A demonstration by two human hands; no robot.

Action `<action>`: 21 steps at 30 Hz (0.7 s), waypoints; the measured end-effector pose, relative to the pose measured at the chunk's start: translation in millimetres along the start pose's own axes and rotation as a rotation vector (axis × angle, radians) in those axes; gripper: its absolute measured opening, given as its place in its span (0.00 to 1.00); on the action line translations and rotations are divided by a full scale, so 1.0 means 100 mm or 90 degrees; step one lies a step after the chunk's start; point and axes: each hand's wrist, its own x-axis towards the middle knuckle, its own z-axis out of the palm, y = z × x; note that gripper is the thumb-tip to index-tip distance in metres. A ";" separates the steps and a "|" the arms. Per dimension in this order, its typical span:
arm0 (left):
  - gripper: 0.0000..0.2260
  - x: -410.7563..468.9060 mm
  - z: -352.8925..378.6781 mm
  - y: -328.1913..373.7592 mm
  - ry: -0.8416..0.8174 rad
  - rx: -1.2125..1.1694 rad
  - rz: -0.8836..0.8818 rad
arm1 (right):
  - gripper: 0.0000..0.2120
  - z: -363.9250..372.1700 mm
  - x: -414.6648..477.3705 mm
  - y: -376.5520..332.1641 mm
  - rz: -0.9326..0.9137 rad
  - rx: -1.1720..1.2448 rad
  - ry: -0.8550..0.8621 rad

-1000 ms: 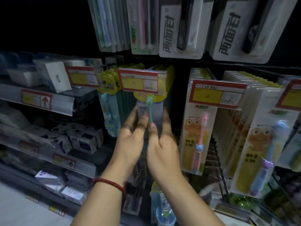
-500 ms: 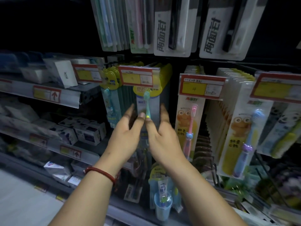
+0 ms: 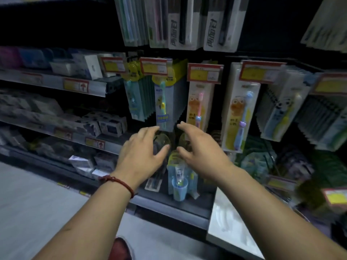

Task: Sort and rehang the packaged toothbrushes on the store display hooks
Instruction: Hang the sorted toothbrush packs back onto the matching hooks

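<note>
Dim store shelf (image 3: 56, 82) backdrop; left hand (image 3: 142, 152), right hand (image 3: 201, 153) loosely spread, holding nothing, just below green-toothbrush pack (image 3: 166, 102).

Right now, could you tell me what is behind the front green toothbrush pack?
Behind the green toothbrush pack hangs a row of similar packs; the price tag covers their hook.

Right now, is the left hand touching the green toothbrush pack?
Cannot tell. In the head view the left hand is at the lower edge of the green toothbrush pack, but blur hides any gap.
</note>
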 end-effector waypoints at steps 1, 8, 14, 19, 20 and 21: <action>0.29 -0.03 0.00 0.06 0.001 0.025 0.015 | 0.31 -0.06 -0.09 0.04 -0.001 -0.019 -0.001; 0.27 -0.15 0.24 0.74 0.020 0.003 0.118 | 0.29 -0.51 -0.58 0.37 0.049 -0.035 0.087; 0.28 -0.18 0.51 1.31 0.006 -0.017 0.203 | 0.29 -0.75 -0.90 0.85 0.131 -0.041 0.152; 0.27 -0.13 0.68 1.66 -0.015 -0.047 0.228 | 0.29 -0.90 -1.04 1.17 0.192 -0.037 0.194; 0.26 -0.12 0.70 1.73 -0.008 -0.053 0.237 | 0.29 -0.93 -1.06 1.22 0.202 -0.029 0.203; 0.24 -0.11 0.74 1.81 0.005 -0.054 0.252 | 0.29 -0.95 -1.08 1.28 0.213 -0.020 0.209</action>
